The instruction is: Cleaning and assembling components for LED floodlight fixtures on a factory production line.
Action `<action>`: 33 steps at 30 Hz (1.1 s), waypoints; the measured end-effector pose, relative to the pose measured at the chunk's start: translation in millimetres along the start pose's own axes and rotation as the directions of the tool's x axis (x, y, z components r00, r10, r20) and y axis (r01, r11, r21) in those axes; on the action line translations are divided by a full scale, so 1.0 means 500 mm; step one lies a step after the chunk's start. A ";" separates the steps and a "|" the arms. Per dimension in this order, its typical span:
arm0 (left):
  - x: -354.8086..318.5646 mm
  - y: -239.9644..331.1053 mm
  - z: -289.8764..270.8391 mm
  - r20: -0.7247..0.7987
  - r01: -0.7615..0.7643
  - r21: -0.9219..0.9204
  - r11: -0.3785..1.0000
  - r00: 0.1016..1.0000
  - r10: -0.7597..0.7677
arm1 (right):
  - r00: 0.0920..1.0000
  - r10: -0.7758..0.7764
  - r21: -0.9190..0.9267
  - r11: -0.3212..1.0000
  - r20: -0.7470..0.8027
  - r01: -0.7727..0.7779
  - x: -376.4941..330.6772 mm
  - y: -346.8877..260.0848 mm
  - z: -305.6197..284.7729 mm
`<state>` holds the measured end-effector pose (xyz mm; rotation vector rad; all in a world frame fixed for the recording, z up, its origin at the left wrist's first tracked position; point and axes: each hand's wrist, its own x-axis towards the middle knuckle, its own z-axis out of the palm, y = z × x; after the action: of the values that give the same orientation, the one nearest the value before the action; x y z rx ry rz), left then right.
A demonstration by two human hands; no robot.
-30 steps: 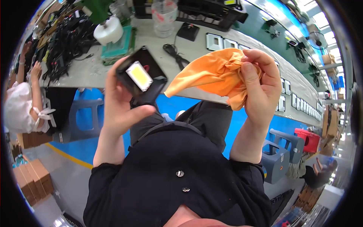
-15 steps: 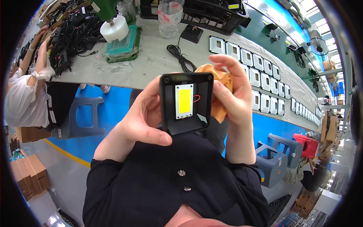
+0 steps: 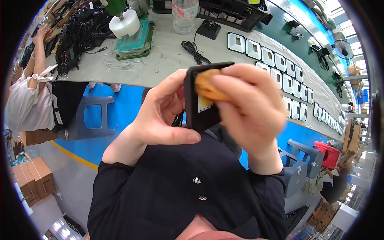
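My left hand (image 3: 162, 110) grips a black square lamp housing (image 3: 194, 114) by its side, thumb along the lower edge and fingers behind. Inside the housing a white plate with a yellow LED panel (image 3: 205, 102) partly shows. In my right hand (image 3: 252, 104), somewhat blurred, an orange-tan cloth (image 3: 210, 86) is bunched between thumb and fingers. The cloth lies over the upper part of the housing's open face and hides much of the panel. The housing is held in the air, in front of the table's near edge.
On the grey table (image 3: 160, 60) stand a green press with a white round head (image 3: 125, 24), a plastic bottle (image 3: 185, 16), a coiled black cable (image 3: 192, 50) and rows of square lamp frames (image 3: 254, 49). Black cables (image 3: 80, 36) pile at left, near another person (image 3: 30, 104). Stools (image 3: 94, 118) stand below.
My right hand has brought the cloth from beside the housing onto its open face. The housing has turned and shifted slightly right, with my left hand still holding it.
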<state>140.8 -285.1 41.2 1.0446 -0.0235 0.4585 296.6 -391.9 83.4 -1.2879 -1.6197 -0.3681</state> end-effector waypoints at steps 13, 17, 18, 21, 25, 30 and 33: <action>-0.003 0.014 0.007 -0.026 -0.113 0.192 0.975 0.992 0.120 | 0.992 0.128 0.057 0.990 -0.014 -0.127 -0.010 -0.018 0.025; -0.005 0.006 -0.016 -0.026 -0.158 0.182 0.971 0.986 0.166 | 0.935 0.283 0.357 0.868 0.215 -0.345 -0.007 -0.038 0.015; -0.004 0.005 -0.015 -0.035 -0.148 0.183 0.972 0.987 0.157 | 0.949 0.299 0.302 0.899 0.102 -0.316 -0.007 -0.034 0.014; -0.003 0.014 0.001 -0.059 -0.082 0.157 0.984 0.994 0.092 | 0.984 0.165 0.101 0.982 -0.065 -0.158 0.001 -0.005 0.033; -0.006 0.004 -0.040 0.053 -0.236 0.056 0.970 0.971 0.233 | 0.894 0.306 0.310 0.859 0.326 -0.407 0.019 -0.027 -0.009; -0.003 0.008 -0.038 0.019 -0.172 -0.100 0.980 0.984 0.174 | 0.910 0.401 0.280 0.890 -0.109 -0.359 0.008 0.007 -0.087; -0.001 0.014 -0.028 -0.043 -0.108 -0.142 0.984 0.994 0.103 | 0.953 0.299 0.148 0.946 -0.053 -0.289 0.019 -0.009 -0.078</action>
<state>135.0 -270.6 40.0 0.8952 -0.0800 0.5635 312.8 -416.9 110.8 -1.3675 -1.3406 -0.1150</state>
